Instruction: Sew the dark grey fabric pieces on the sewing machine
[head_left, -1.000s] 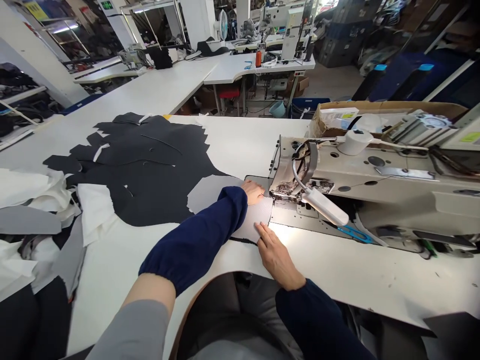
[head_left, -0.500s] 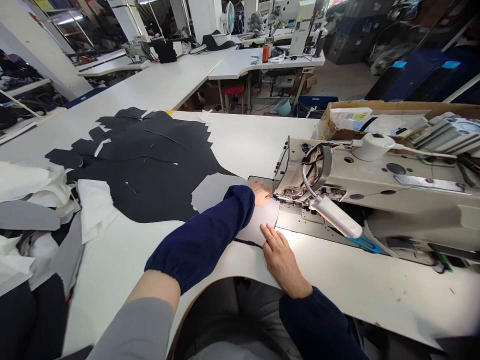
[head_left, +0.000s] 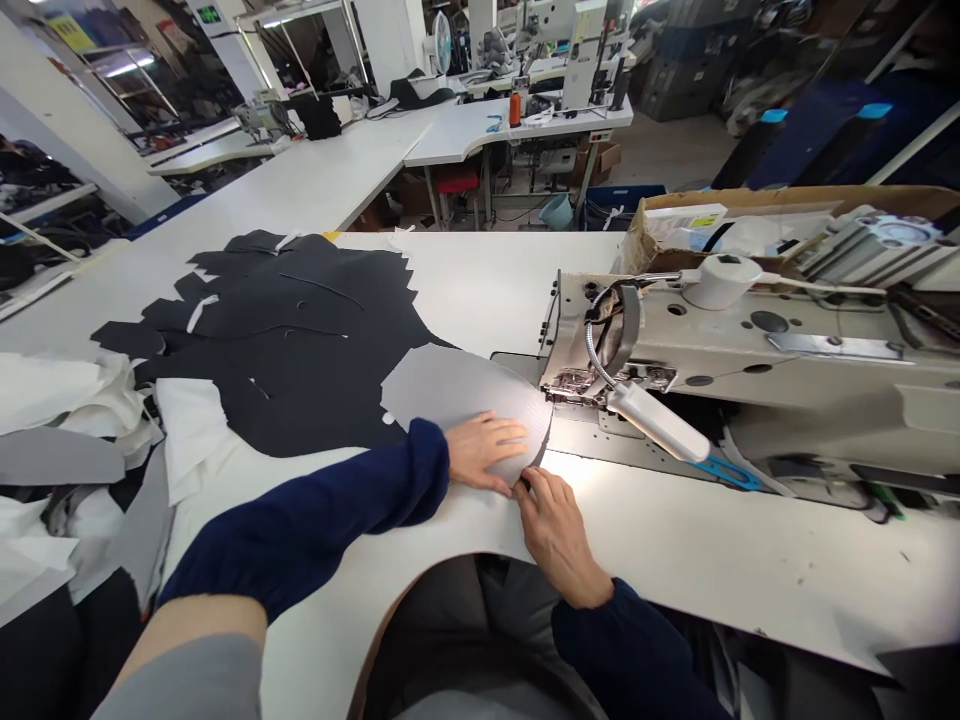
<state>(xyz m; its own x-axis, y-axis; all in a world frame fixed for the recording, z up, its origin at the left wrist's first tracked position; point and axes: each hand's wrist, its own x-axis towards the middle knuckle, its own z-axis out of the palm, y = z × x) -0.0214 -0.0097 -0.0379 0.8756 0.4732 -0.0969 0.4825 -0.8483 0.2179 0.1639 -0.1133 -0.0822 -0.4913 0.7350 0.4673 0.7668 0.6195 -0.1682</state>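
A light grey fabric piece (head_left: 442,385) with a dark underside lies on the white table, its right edge under the needle area of the sewing machine (head_left: 697,350). My left hand (head_left: 487,450) rests flat on the fabric, fingers spread toward the machine. At the near right corner, my right hand (head_left: 553,520) pinches the fabric's edge between thumb and fingers. The two hands are close together. A large stack of dark fabric pieces (head_left: 300,350) lies to the left, touching the grey piece. The machine's lamp (head_left: 660,422) shines on the stitching area.
White and grey fabric scraps (head_left: 82,420) are heaped at the left. Behind the machine stands a cardboard box (head_left: 634,235) of supplies. Blue-handled scissors (head_left: 727,473) lie beneath the lamp. Another sewing table (head_left: 450,140) stands farther back.
My left hand has moved back from beside the needle toward me, onto the middle of the fabric. My right hand has gone from lying flat to pinching the edge. The fabric has turned slightly.
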